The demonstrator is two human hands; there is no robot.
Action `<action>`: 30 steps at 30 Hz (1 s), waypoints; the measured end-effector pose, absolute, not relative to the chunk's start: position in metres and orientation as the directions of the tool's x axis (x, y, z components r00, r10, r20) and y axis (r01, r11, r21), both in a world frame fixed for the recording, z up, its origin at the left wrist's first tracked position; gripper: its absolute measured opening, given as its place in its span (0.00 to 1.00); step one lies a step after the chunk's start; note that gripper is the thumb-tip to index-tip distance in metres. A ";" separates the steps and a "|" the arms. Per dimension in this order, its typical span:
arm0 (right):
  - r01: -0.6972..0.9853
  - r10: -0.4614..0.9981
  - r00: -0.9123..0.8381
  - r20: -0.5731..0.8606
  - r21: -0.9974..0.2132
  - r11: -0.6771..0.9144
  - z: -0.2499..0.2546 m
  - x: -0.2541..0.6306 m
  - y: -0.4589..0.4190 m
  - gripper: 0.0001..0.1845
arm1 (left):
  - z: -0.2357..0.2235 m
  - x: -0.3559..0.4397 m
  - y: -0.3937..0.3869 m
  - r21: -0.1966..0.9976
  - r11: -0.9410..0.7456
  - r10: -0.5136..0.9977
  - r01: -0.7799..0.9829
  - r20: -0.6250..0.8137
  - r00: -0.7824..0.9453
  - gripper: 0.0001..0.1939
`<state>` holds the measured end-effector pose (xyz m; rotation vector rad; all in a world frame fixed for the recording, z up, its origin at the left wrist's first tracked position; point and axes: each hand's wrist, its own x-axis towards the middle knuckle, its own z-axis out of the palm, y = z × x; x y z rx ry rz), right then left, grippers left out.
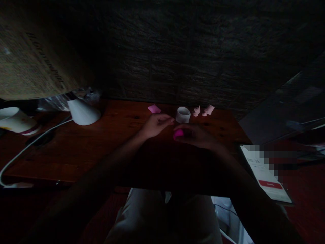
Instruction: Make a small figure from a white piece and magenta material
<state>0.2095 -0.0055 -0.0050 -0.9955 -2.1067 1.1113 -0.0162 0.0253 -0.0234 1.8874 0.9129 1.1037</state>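
Observation:
Over the wooden table [114, 135], my right hand [196, 135] holds a bright magenta ball [178, 134], perhaps of clay, between thumb and fingers. My left hand [156, 125] is just left of it, thumb and fingertips pressed together; whether something tiny is between them cannot be made out. A pink flat piece [154, 108] lies behind my left hand. Beyond the fingertips stands a small white cup or ring-shaped container [183, 115]. To its right are a small pale pink figure [196, 111] and another pale pink shaped piece [208, 109].
At the left stand a lamp with a white cone base [83, 112] and a paper cup [16, 120]. A white cable [35, 142] runs across the table there. A lit phone or tablet [266, 176] is at the right edge. A dark textured wall [162, 51] rises behind.

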 end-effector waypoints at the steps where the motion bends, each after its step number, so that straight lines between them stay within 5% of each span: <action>1: 0.341 0.811 -0.571 0.128 -0.861 0.376 -0.005 0.209 -0.006 0.15 | -0.024 -0.016 0.026 0.861 -0.464 0.850 0.208 0.368 0.376 0.15; 15: 0.446 0.882 -0.470 -0.029 -0.870 0.209 -0.009 0.198 -0.007 0.17 | -0.030 -0.013 0.025 0.840 -0.482 0.839 0.248 0.362 0.407 0.15; 23: 0.377 0.879 -0.390 0.273 -0.824 0.423 -0.016 0.196 -0.010 0.19 | -0.030 -0.016 0.029 0.835 -0.490 0.847 0.250 0.389 0.361 0.14; 30: 0.481 0.844 -0.443 0.303 -0.714 0.509 -0.022 0.193 -0.010 0.15 | -0.028 -0.016 0.028 0.834 -0.498 0.852 0.240 0.418 0.316 0.15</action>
